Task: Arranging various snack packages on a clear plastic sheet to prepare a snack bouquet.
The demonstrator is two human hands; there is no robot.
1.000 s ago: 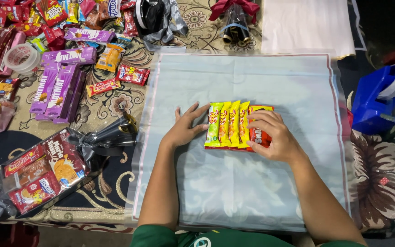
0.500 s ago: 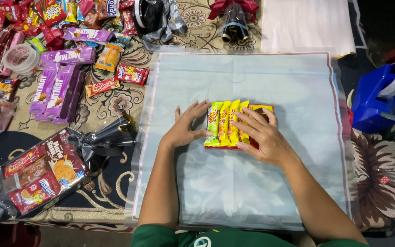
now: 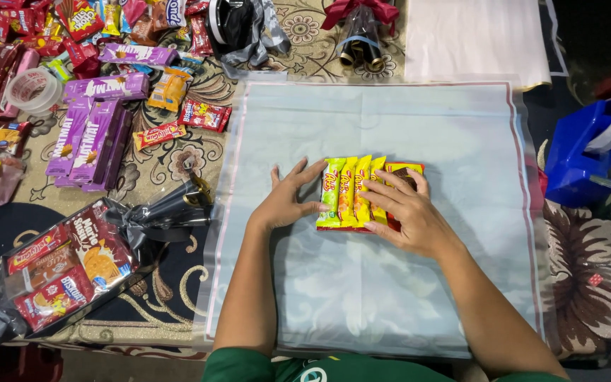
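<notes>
Two flat, released hands, left hand [image 3: 286, 200] and right hand [image 3: 406, 216], press yellow snack packets [image 3: 348, 192] on clear wrap [image 3: 390, 304], purple boxes [image 3: 90, 138] well apart.

We see a row of narrow yellow and green snack packets [image 3: 351, 192] lying side by side atop a flat red packet [image 3: 406, 172] mid-sheet. Far left lie long purple wafer boxes [image 3: 86, 138], small red and orange sachets [image 3: 178, 124], and a cellophane-wrapped bundle of red biscuit packs [image 3: 61, 269].

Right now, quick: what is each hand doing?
Left hand: open, flat against the left edge of the snack packs.
Right hand: open, palm down on the packs, holding nothing.
</notes>
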